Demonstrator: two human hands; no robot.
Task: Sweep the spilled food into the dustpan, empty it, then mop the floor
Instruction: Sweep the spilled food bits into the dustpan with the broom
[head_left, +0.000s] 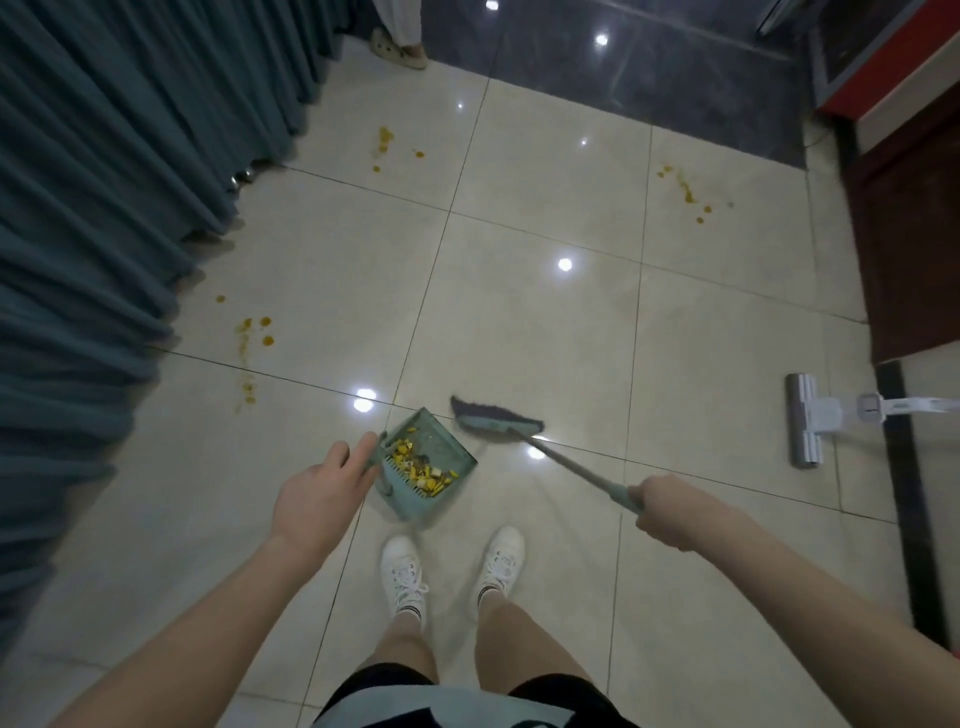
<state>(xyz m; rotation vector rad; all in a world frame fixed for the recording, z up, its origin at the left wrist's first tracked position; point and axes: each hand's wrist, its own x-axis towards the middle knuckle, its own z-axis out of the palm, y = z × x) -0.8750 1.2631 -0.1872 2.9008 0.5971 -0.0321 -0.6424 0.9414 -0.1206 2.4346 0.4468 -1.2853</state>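
Observation:
My left hand (317, 496) grips the handle of a teal dustpan (447, 447), held above the floor in front of my feet. Yellow and white food bits (418, 467) lie piled at its back. My right hand (665, 506) grips the grey-teal handle of a broom (496, 421), whose head hangs just right of the dustpan's mouth. Orange stains remain on the cream tiles: one patch at the left near the curtain (254, 332), one farther back (384, 143), one at the back right (688, 195).
A white flat mop (802, 418) lies on the floor at the right beside a dark wooden cabinet (904, 234). A teal curtain (104, 182) runs along the left. Another person's feet (400, 49) stand at the back. My white shoes (452, 566) are below the dustpan.

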